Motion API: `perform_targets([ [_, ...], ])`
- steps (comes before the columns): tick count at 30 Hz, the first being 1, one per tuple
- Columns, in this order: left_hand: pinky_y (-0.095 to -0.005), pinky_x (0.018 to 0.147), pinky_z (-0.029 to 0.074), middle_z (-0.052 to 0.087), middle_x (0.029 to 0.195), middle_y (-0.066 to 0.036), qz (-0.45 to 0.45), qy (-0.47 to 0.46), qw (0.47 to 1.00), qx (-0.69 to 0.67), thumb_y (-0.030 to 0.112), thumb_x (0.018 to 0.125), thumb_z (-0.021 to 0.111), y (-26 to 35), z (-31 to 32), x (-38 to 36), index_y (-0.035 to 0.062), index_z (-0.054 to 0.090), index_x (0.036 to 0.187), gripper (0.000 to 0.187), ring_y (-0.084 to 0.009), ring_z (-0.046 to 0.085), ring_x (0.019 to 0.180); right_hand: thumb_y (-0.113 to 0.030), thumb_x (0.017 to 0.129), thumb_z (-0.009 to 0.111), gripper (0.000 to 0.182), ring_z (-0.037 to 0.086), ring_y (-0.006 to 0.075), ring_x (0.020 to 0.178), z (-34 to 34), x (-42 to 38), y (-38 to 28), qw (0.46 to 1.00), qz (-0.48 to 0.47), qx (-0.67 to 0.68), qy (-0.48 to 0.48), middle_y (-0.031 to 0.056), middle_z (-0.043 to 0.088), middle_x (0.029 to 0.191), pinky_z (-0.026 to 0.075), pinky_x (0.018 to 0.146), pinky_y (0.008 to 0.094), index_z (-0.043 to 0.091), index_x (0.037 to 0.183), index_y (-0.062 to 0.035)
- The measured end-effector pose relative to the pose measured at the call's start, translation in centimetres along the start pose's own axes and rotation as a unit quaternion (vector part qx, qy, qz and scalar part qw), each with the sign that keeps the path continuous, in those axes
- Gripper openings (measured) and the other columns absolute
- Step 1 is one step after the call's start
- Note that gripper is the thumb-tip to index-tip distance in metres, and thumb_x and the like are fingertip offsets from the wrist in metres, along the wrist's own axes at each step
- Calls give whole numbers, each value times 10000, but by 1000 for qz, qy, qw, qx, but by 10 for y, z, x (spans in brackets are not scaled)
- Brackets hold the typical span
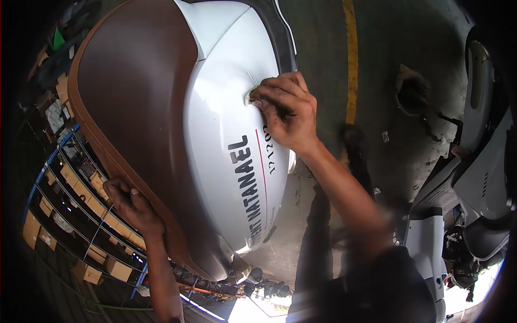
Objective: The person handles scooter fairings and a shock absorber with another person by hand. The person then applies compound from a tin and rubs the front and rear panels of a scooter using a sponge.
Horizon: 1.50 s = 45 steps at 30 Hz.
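Observation:
A white scooter side panel (226,107) with dark lettering and a thin red line fills the middle of the view. Beside it runs the scooter's brown seat (134,81). My right hand (288,110) is closed in a pinch against the panel, just past the end of the lettering. Between its fingertips is a small pale piece (249,97), too small to make out; a thin light streak lies on the panel near it. My left hand (132,204) grips the seat's lower edge with curled fingers, partly hidden by that edge.
Shelves with cardboard boxes (89,194) stand on the left, behind the seat. A yellow line (351,64) crosses the dark floor. A dark round container (413,92) stands on the floor at right, near another scooter (479,188) with grey and white panels.

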<state>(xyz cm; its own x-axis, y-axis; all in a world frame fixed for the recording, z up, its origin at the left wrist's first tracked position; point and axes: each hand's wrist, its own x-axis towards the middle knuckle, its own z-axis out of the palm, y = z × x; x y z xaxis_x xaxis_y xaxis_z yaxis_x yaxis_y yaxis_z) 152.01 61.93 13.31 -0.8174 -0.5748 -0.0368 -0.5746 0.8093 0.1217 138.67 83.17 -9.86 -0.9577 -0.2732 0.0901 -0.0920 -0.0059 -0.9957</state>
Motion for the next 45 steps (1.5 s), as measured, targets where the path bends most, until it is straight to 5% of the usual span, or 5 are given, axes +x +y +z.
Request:
perform_targets([
  [9, -425, 855, 325, 309, 892, -57, -2, -9, 999, -43, 537, 997, 427, -3, -1, 2, 49, 376, 907, 499, -216, 379, 885, 10, 690, 749, 273, 589, 261, 943, 14, 52, -29, 975, -172, 89, -108, 26, 714, 993, 534, 795, 334, 770, 937, -103],
  [14, -417, 868, 344, 331, 902, -58, 8, -5, 999, -40, 551, 986, 440, -6, -2, 7, 55, 391, 914, 504, -216, 401, 910, -28, 839, 751, 163, 654, 242, 1046, -57, -45, 83, 926, 353, -2, -135, 114, 696, 1063, 537, 924, 338, 743, 998, 6],
  [20, -408, 859, 368, 345, 869, -48, -4, -8, 999, -38, 504, 980, 438, -5, -5, 4, 59, 403, 906, 453, -197, 434, 866, -5, 817, 771, 616, 598, 256, 1198, -85, -93, 19, 929, 346, 131, 17, 155, 640, 1228, 508, 1019, 351, 514, 1378, 5],
  [32, -406, 838, 354, 362, 867, -74, 29, -2, 1000, 10, 436, 976, 448, -6, -8, 10, 12, 424, 883, 435, -214, 400, 838, -49, 827, 722, 434, 593, 361, 1132, -37, -88, -2, 940, 319, 36, 115, 188, 567, 1230, 479, 973, 435, 571, 1231, -6],
  [45, -471, 882, 353, 383, 915, -111, 36, -7, 999, -31, 445, 993, 423, -17, -2, 8, 14, 421, 918, 437, -271, 423, 926, -127, 842, 796, 588, 582, 294, 1244, -49, -93, -38, 893, 390, 210, -75, 182, 592, 1350, 443, 1075, 397, 554, 1374, -66],
])
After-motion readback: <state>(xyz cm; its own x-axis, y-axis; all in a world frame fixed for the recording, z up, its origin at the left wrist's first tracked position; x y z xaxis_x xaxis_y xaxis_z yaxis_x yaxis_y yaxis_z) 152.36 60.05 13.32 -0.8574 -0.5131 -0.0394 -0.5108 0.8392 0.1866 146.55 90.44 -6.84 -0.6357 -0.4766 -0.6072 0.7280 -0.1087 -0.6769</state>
